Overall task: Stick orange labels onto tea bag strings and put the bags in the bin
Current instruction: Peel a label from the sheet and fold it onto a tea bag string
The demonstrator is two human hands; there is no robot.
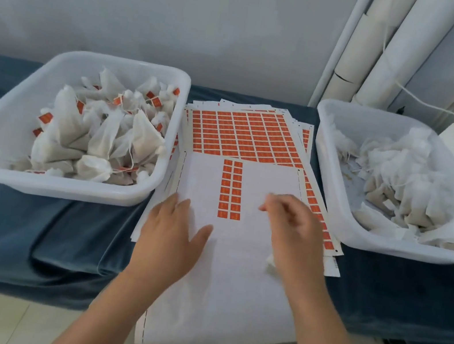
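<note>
Head view: left hand (171, 231) flat, fingers straight, pressing white paper backing sheet (231, 278) carrying two columns of small orange labels (230, 190). Right hand (293, 235) blurred above the sheet, grip unclear. Labelled white tea bags (105, 135) fill left white plastic bin (50, 186); unlabelled tea bags (400, 178) in right white plastic bin (388, 246).

**Blue-draped tabletop (0, 210), two bins and a spread of paper on it!**
A dark blue velvety cloth (67, 259) covers it all, bunching into soft folds at the front left. On the left sits a white rectangular plastic bin (44, 186), and well apart on the right a second white plastic bin (388, 249). Between them lies a fanned stack of white sheets of orange labels (241, 135). On top, a mostly peeled white sheet (229, 287) hangs over the near edge.
</note>
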